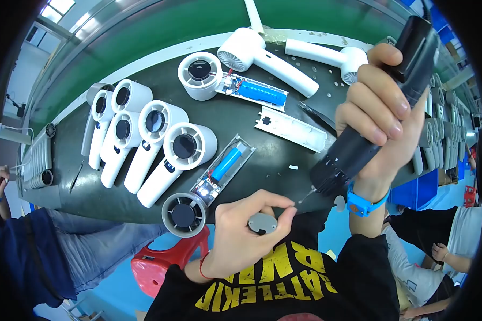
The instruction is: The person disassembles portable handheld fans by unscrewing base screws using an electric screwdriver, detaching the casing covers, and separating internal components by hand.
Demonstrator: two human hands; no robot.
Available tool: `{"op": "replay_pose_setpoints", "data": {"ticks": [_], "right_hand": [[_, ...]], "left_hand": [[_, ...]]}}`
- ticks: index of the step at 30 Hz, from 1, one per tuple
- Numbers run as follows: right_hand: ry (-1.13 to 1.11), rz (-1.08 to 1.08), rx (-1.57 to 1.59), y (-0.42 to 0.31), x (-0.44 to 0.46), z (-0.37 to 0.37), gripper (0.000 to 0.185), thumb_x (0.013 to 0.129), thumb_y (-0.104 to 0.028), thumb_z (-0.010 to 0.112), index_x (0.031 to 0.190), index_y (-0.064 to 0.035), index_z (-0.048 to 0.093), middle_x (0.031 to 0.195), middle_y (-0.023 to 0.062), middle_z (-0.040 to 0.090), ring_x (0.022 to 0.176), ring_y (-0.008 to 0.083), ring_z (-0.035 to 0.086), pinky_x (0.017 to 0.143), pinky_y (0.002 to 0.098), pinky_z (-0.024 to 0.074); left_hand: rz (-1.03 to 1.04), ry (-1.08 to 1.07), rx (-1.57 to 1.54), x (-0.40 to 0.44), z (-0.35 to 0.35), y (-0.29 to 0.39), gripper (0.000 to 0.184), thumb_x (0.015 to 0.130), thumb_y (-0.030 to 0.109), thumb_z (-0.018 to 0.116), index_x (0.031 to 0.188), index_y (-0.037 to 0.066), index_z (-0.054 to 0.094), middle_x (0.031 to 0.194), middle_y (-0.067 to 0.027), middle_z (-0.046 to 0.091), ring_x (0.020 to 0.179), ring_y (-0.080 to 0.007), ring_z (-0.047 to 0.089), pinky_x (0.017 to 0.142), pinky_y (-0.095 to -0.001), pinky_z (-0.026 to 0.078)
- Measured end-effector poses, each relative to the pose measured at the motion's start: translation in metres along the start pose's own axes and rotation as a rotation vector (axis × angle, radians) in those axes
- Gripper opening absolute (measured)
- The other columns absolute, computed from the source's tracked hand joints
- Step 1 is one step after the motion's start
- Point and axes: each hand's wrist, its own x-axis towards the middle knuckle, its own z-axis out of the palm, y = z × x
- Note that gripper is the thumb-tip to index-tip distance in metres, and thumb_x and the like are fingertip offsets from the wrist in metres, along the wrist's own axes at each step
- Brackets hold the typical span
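Note:
My right hand is wrapped round a black electric screwdriver, tilted with its thin bit pointing down to the left. Low in the middle, my left hand curls around a small grey oval-ended piece; most of that piece is hidden in the palm. The left thumb and forefinger tips sit close together, just beside the bit's tip. Whether a screw is there is too small to tell. Left of that hand lies an opened grey handheld fan, its blue battery and circuit board showing.
Several white handheld fans lie in a group at left. An opened white fan, a loose handle shell and tweezers lie farther back. More fans stand at far right. Other people are on both sides; a red stool is below.

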Motion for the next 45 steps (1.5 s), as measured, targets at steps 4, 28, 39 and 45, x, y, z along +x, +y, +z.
{"op": "replay_pose_setpoints", "data": {"ticks": [4,28,39,45], "right_hand": [[0.056,-0.008,-0.395,-0.024,-0.008,0.008,0.045,0.101,-0.042,0.031,0.114,-0.0004,0.042,0.071,0.0015,0.048,0.054,0.0079,0.047,0.050,0.0237,0.0425],[0.132,-0.037,-2.213,-0.015,0.019,-0.035,0.044,0.081,-0.039,0.071,0.103,-0.0014,0.064,0.071,0.0153,0.064,0.062,0.0242,0.061,0.059,0.0314,0.0459],[0.154,0.165,-2.361,-0.015,0.037,-0.068,0.046,0.085,-0.032,0.067,0.123,-0.0075,0.058,0.105,0.0154,0.065,0.092,0.0270,0.064,0.083,0.0332,0.0480],[-0.058,0.040,-2.218,0.001,0.005,0.012,0.041,0.082,-0.012,0.066,0.121,-0.0025,0.058,0.112,0.0138,0.061,0.110,0.0264,0.056,0.093,0.0338,0.0427]], "left_hand": [[0.095,0.078,0.289,-0.010,-0.001,-0.004,0.013,0.074,0.002,0.074,0.084,0.002,0.067,0.053,-0.0008,0.056,0.045,-0.0060,0.050,0.046,-0.0190,0.036],[0.208,-0.295,0.374,-0.008,-0.024,-0.005,0.014,0.074,0.007,0.076,0.085,0.006,0.066,0.069,-0.0051,0.065,0.059,-0.0185,0.064,0.053,-0.0263,0.048],[0.040,-0.054,-0.065,-0.041,-0.035,-0.010,0.013,0.074,0.002,0.076,0.085,0.003,0.069,0.060,0.0004,0.061,0.052,-0.0039,0.054,0.047,-0.0189,0.036],[-0.020,-0.022,-0.269,-0.029,-0.025,-0.013,0.013,0.078,-0.003,0.071,0.089,0.000,0.066,0.055,0.0015,0.056,0.047,-0.0024,0.050,0.046,-0.0179,0.033]]}}
